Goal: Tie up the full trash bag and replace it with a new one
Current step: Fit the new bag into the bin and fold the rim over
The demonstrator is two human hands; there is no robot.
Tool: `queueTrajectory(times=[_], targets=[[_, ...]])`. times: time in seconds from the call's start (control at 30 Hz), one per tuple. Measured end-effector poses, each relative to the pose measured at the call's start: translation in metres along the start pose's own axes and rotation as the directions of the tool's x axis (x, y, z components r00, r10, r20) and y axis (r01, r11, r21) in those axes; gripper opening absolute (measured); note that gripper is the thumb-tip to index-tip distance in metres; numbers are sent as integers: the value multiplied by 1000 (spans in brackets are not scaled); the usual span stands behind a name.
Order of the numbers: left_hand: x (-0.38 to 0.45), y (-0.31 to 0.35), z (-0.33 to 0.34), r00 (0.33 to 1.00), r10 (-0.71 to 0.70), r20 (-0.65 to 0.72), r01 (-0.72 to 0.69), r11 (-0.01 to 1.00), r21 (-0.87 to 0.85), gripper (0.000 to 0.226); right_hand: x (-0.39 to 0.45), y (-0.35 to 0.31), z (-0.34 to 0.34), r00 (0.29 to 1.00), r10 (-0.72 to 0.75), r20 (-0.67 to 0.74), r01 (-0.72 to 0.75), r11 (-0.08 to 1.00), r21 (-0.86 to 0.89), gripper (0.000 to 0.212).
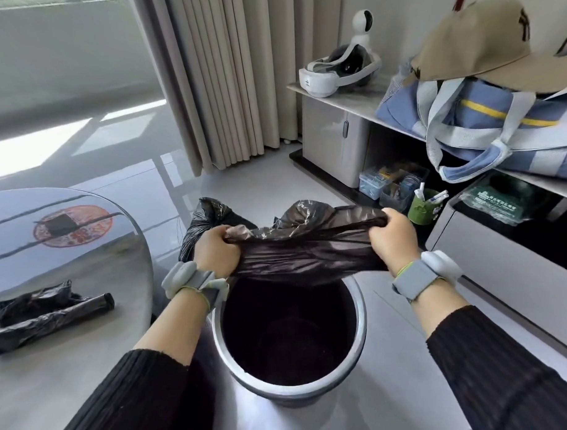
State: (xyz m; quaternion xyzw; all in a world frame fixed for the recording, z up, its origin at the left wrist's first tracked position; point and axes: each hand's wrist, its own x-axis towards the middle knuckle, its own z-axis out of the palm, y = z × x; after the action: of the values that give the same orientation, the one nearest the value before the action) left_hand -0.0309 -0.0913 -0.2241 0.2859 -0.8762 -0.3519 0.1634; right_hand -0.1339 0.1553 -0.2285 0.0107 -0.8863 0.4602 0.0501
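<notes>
- The round metal trash can [291, 388] stands on the pale floor nearest the viewer, its mouth open and its inside dark.
- Just above the can's far rim, the left hand [214, 249] and the right hand [393, 235] stretch a new black trash bag [304, 251] between them.
- Each hand's fingers are curled tight around a bunched edge of the bag; the film is pulled taut across the gap and sags toward the can's mouth.
- Both wrists carry grey bands, and black ribbed sleeves cover the forearms.
- Left of the can, a roll of black bags [51, 321] lies on a glossy round table [72, 367], with a loose crumpled bag beside it.
- Just behind the can, partly hidden by the stretched bag, the full black trash bag [205, 217] sits on the floor, its top gathered.
- Right of the can runs a low cabinet [508, 248]; on top rest a blue tote bag [484, 121], a tan cap [482, 43] and a white headset [338, 73].
- Far beyond the can hang beige curtains [219, 78].
</notes>
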Motion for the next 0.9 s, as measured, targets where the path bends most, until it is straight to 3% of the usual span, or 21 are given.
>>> queueTrajectory(times=[0.07, 0.13, 0.23, 0.3, 0.37, 0.4, 0.47, 0.53, 0.57, 0.6, 0.63, 0.67, 0.7, 0.73, 0.8, 0.9], targets=[[3, -2, -4, 994, -38, -104, 39, 999, 9, 26, 3, 3, -4, 999, 15, -50, -19, 997, -72, 26], [4, -2, -6, 991, 13, -132, -3, 997, 77, 28, 2, 3, -4, 997, 50, -62, -57, 993, -107, 21], [3, -2, -11, 1000, 8, 13, -12, 954, 299, 26, -3, -5, -3, 981, 185, 56, -181, 980, -78, 22], [7, 1, -18, 962, -126, 244, 44, 948, 314, 28, -7, -11, -1, 898, 343, 277, -384, 916, 112, 18], [10, 8, -28, 898, -190, 398, 112, 971, 210, 44, -13, -13, 2, 778, 410, 477, -559, 798, 226, 23], [11, 12, -33, 897, -188, 399, 115, 973, 199, 60, -16, -14, 4, 737, 412, 536, -598, 767, 233, 26], [3, 25, -37, 955, -112, 274, 5, 932, 362, 86, -20, -13, 11, 679, 404, 613, -636, 741, 216, 32], [-13, 39, -32, 981, 181, 70, -194, 882, 430, 72, -23, -13, 15, 653, 402, 642, -648, 736, 197, 35], [-21, 46, -28, 949, 314, 40, -307, 884, 353, 52, -22, -11, 18, 649, 403, 645, -649, 735, 194, 35], [-32, 56, -26, 929, 351, 115, -368, 905, 212, 30, -23, -13, 18, 629, 417, 656, -669, 720, 183, 35], [-40, 63, -21, 900, 314, 303, -361, 926, 112, 15, -25, -13, 19, 609, 428, 668, -680, 716, 161, 34], [-47, 66, -12, 816, 239, 527, -331, 940, 86, 16, -27, -15, 20, 589, 436, 681, -697, 701, 154, 33], [-53, 65, 1, 715, 170, 678, -346, 929, 133, 24, -27, -12, 23, 578, 439, 688, -694, 707, 133, 31], [-56, 62, 17, 668, 111, 736, -392, 893, 221, 30, -30, -15, 24, 580, 437, 687, -681, 723, 115, 28], [-55, 49, 49, 698, 66, 713, -448, 817, 362, 33, -36, -19, 26, 588, 439, 680, -633, 773, 48, 23], [-45, 26, 84, 780, 9, 626, -390, 789, 474, 30, -43, -13, 35, 634, 430, 642, -539, 842, -32, 20]])
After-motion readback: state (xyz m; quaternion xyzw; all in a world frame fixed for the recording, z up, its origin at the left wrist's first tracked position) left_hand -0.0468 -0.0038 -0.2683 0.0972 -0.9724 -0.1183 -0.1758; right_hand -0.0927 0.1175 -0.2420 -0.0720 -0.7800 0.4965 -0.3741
